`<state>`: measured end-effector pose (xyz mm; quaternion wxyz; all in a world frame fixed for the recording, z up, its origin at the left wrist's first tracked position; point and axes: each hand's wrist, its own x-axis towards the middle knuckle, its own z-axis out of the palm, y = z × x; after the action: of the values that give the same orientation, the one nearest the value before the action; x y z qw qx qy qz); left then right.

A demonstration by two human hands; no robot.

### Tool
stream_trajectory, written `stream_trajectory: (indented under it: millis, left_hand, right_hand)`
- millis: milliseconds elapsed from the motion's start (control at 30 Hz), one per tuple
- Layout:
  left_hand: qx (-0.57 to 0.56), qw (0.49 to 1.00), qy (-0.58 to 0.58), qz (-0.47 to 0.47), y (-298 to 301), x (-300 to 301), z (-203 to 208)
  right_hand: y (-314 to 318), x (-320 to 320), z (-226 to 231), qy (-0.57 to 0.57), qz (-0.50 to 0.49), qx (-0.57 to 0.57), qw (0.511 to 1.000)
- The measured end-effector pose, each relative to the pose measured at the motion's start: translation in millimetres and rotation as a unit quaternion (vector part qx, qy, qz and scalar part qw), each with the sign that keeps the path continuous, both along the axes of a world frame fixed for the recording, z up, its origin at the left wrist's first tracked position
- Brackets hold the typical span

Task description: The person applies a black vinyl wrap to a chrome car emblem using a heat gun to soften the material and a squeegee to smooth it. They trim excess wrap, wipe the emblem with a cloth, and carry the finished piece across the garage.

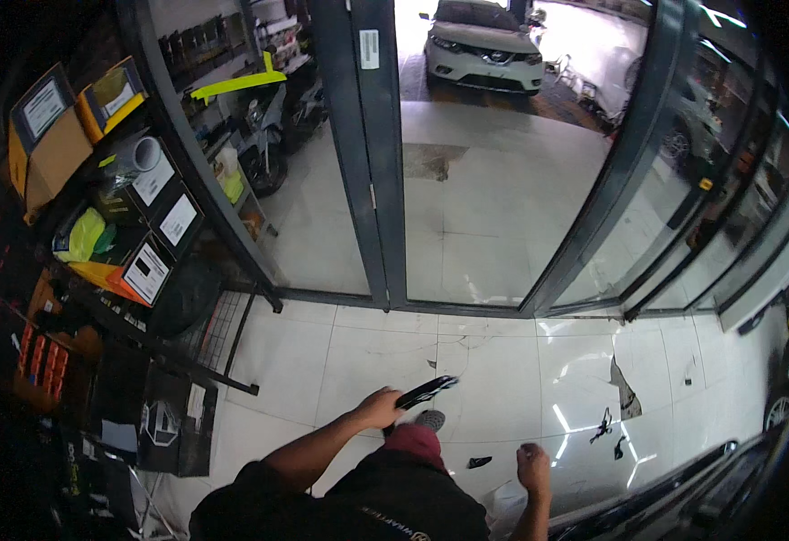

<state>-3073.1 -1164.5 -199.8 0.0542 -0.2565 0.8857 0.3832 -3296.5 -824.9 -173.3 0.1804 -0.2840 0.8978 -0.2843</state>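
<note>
My left hand (378, 408) is closed around one end of a long, glossy black piece (427, 392). The piece sticks out to the right and slightly upward, in front of my body, and its exact kind is unclear. To the right, my right hand (532, 466) is held in a fist, apart from the other hand, with nothing showing out of it. A pale, see-through thing (506, 501) appears between my right forearm and my dark shirt; whether it touches the arm I cannot tell. Below the black piece, one grey shoe (430, 419) shows on the floor.
Ahead stands a dark-framed glass door (385, 180), with a white car (483, 45) beyond it. Shelving with boxes (146, 270) lines the left. Dark scraps (602, 426) lie on the tiled floor (484, 370) near a broken tile patch (625, 389). A dark car (665, 491) borders the lower right.
</note>
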Motion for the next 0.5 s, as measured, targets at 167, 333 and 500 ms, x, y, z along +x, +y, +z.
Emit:
stream_trajectory:
  millis: [167, 333, 500]
  left_hand:
    - [0.013, 0.990, 0.029, -0.141, 7.1, -248.9, 48.3]
    - [-0.015, 0.919, 0.120, -0.375, 55.0, -510.0, 73.1]
    - [-0.001, 0.955, 0.091, -0.284, 99.1, -640.6, 86.0]
  right_hand:
    - [44.8, -71.1, -22.4, -0.151, -0.036, 0.034, 0.987]
    - [139.7, -146.3, -66.7, -0.155, -0.211, 0.150, 0.953]
    - [157.7, -321.5, -87.5, -0.242, -0.074, 0.174, 0.952]
